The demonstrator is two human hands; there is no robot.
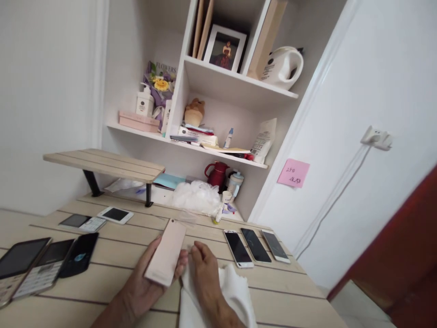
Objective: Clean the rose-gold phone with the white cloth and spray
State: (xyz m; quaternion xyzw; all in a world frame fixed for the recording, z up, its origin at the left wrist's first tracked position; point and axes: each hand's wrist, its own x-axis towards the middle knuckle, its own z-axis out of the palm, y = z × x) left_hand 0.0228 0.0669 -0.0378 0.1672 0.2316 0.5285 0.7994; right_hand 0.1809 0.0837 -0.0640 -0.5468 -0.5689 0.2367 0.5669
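Observation:
A pink phone [166,253] rests back side up in my left hand [146,278], whose fingers wrap round its edges. Just right of it, my right hand [205,269] is closed above a white cloth [235,291], with fingers curled and pressed together. Whether the right fingers pinch part of the cloth or something else is too small to tell. The cloth lies crumpled on the slatted wooden table [283,291], under my right hand and forearm.
Three phones lie in a row at right, including a white-framed one [238,248]. Several phones lie at left, among them a dark one [79,255]. Behind stand a small wooden riser [105,163], a plastic bag [198,197] and a red jug [217,175] below white shelves [235,77].

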